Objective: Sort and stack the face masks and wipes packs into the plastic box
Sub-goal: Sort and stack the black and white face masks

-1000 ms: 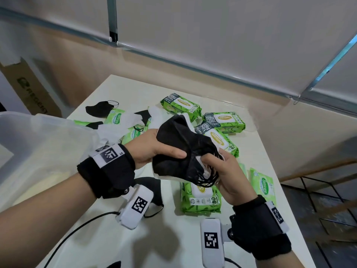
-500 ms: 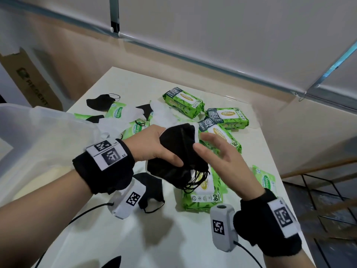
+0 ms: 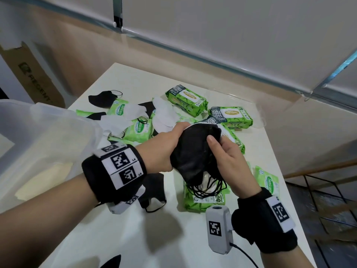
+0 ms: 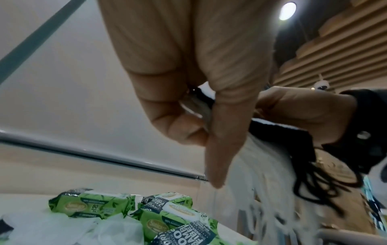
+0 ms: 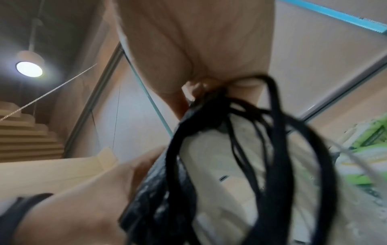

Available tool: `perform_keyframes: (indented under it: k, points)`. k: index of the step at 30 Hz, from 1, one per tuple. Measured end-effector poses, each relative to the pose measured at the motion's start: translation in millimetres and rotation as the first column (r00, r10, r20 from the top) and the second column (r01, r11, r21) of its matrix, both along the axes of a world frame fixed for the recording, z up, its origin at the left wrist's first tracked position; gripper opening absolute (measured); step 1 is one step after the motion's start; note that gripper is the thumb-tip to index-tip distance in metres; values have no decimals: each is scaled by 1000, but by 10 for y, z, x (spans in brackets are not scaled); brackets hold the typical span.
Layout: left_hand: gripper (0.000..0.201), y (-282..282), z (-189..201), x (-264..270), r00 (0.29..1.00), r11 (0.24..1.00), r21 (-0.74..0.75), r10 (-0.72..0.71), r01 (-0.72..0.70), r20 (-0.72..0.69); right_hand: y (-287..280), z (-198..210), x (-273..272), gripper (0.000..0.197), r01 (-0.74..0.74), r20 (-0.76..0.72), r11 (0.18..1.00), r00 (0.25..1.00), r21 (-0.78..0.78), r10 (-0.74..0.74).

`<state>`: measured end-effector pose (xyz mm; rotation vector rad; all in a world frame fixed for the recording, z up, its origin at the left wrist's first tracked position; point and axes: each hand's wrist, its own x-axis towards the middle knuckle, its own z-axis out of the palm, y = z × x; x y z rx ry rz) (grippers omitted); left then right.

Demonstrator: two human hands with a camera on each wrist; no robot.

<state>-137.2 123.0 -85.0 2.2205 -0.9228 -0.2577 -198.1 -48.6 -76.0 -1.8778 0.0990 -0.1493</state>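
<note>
Right, your left hand grips the mask bundle from its 9 o'clock side, fingers wrapped over the top edge. Your right hand pinches the same bundle from 3 o'clock, thumb on the front; the other fingers sit behind the fabric, so how they lie you cannot tell. The bundle is above the table, mostly black with white showing inside, ear loops dangling from the low end. In the right wrist view those loops fill the frame, blurred.

Directly under the bundle, at 6 o'clock, lies a wipes pack, partly hidden by the loops. A loose black mask lies just beside it at 8 o'clock, half covered by your left wrist. Behind the bundle, at 12 to 1 o'clock, three big packs crowd together; one touches the back of the bundle in view, real contact unclear. At 10 to 11 o'clock, small packs and white masks overlap in a heap, another black mask at the far edge. One small pack sits alone at 3 o'clock near the table edge. The box stands at 9 o'clock, its translucent wall near your left forearm. A cardboard sheet leans beyond it.
</note>
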Motion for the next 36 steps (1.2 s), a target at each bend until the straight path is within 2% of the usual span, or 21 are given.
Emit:
perform_keyframes:
  k: [3,5,7,9,10,12,15,18,21,23,27,31,36]
  points:
    - [82,15,-51,60,1000,1000,3,13,-13,-14,23,16,-11,20,-72,2,997,997,-33,72]
    - [95,47,-54,93,999,999,40,-19,21,-36,5,18,4,26,-73,36,991,996,-112,78]
    - [119,96,-19,96,996,993,91,-72,78,-60,-15,-15,23,38,-31,69,979,997,-203,45]
    - [127,126,78,78,995,996,18,-86,87,-56,-30,-53,24,45,13,108,967,994,-254,15]
    - [121,121,121,69,997,995,-83,-61,57,-37,-34,-68,23,45,24,125,966,992,-258,9]
    - [91,87,134,73,999,956,-292,12,-2,33,-3,-59,14,40,21,159,972,987,-234,17]
    - [61,24,83,70,995,925,-378,65,-33,71,77,-16,-13,44,-55,145,984,986,-170,80]
    - [58,46,63,67,998,902,-428,62,-52,8,96,93,-80,32,-225,87,974,970,-20,226]
    - [52,90,67,98,996,853,-516,40,-77,-82,34,218,-102,22,-338,10,928,940,155,341]
    - [50,97,59,122,993,828,-555,9,-75,-121,2,237,-90,25,-338,-30,909,934,243,355]
    - [39,102,42,134,984,807,-587,-40,-72,-175,-19,196,-105,34,-344,-20,886,930,311,368]
    - [28,104,57,107,986,813,-579,-49,-55,-162,-28,156,-105,34,-306,-7,871,943,384,334]
    - [14,118,77,72,997,806,-591,-17,-28,-70,-66,140,-113,30,-276,-11,880,953,386,303]
